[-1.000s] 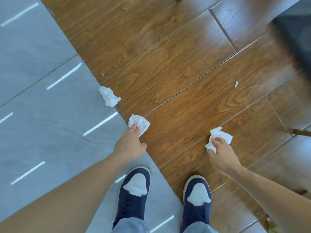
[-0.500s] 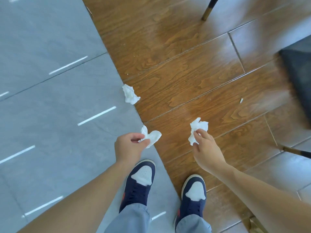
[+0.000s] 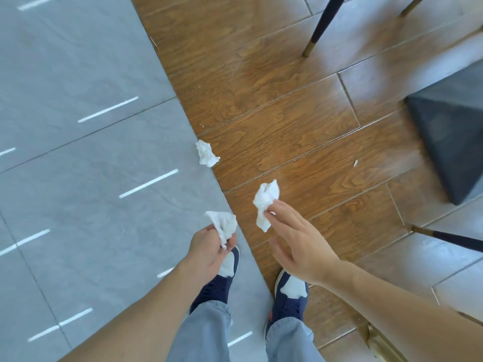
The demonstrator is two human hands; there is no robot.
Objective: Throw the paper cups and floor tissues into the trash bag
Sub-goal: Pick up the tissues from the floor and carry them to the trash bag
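My left hand (image 3: 213, 250) pinches a crumpled white tissue (image 3: 223, 223) above my left shoe. My right hand (image 3: 300, 244) holds a second crumpled tissue (image 3: 265, 202) between thumb and fingertips, its other fingers spread, over the wooden floor. A third crumpled tissue (image 3: 206, 154) lies on the floor at the seam between grey tile and wood, ahead of both hands. No paper cups and no trash bag are in view.
A dark chair seat (image 3: 454, 142) juts in at the right, with dark gold-tipped legs at the top (image 3: 317, 30) and right (image 3: 449, 237). A tiny white scrap (image 3: 355, 163) lies on the wood. My two blue shoes (image 3: 290, 296) stand at the seam.
Both hands have lifted their tissues off the floor and drawn closer together. The view has risen, so the third tissue and the chair legs have come further into view.
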